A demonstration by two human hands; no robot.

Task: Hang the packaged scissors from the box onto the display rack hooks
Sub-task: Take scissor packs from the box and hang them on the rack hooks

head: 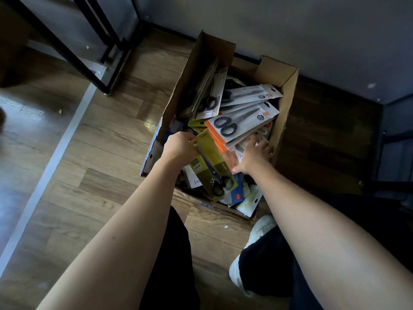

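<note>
Crouching over the cardboard box (288, 79) at frame centre, the person pinched a yellow-green scissors pack (211, 166) marked "GRIP" in the left hand (180, 148), the right hand (254, 156) spread flat on orange-edged packs (241, 124); nothing hung yet, no rack hooks visible, box full.

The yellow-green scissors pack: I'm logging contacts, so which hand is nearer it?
Left. The left hand grips the top end of the yellow-green scissors pack; the right hand rests beside it on other packs in the box.
</note>
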